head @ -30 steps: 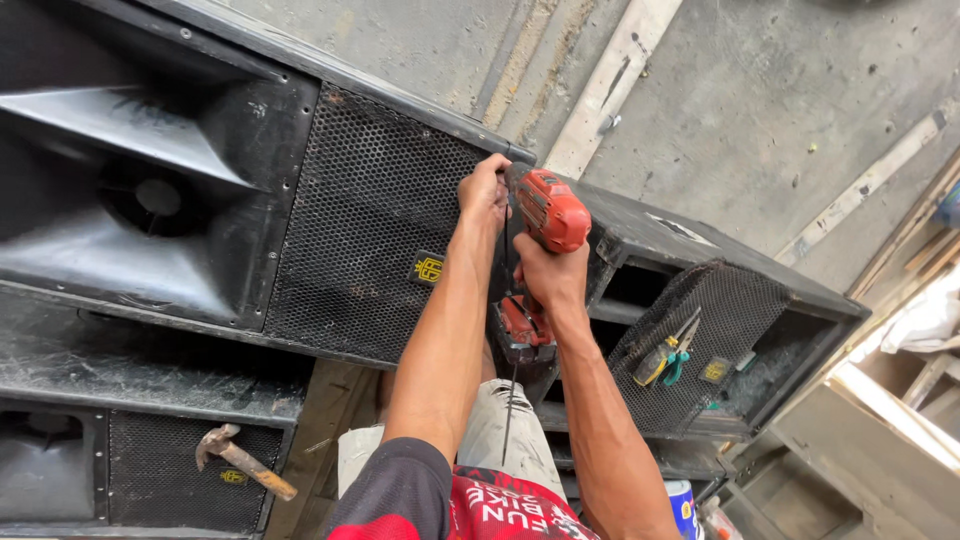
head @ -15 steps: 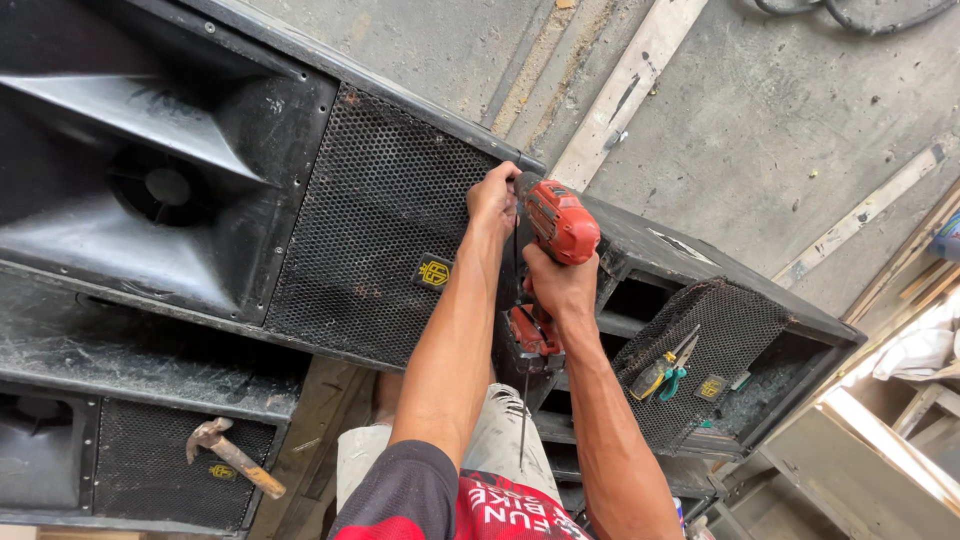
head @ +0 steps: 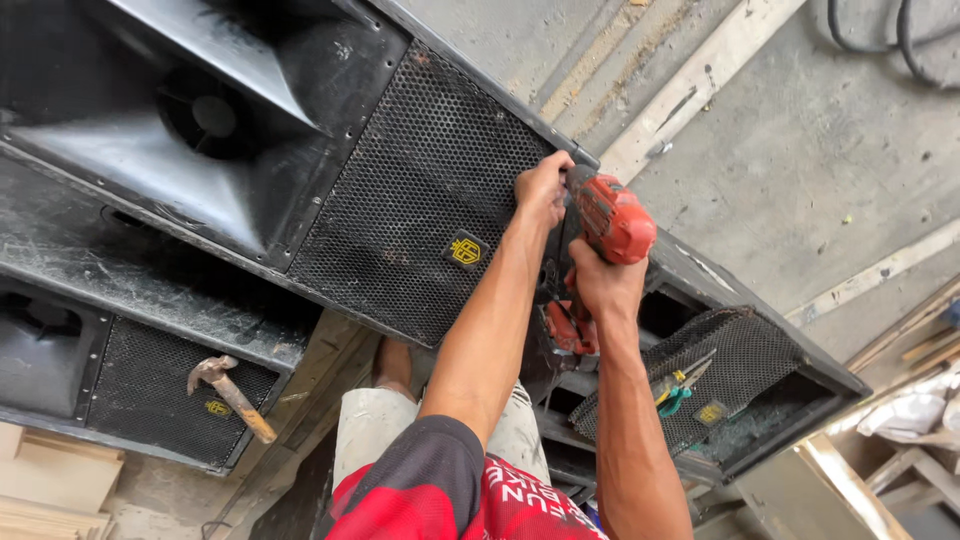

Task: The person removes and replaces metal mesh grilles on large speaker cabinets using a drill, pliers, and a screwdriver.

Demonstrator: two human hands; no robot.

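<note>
drill [head: 610, 225] | right hand [head: 600, 285] grip clenched on it | left hand [head: 542, 188] pressing grille [head: 420, 210] edge | open floor [head: 800, 150] beyond

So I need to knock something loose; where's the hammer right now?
The rusty wooden-handled hammer lies in the lower left of the head view, on the black mesh grille of the lower speaker cabinet, well left of both hands.

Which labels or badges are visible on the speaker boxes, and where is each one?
Yellow badge: small, on the large black grille, beside the left forearm.
Second yellow badge: small, on the lower-left grille, under the hammer.
Third yellow badge: small, on the loose grille at right, near the pliers.
</note>
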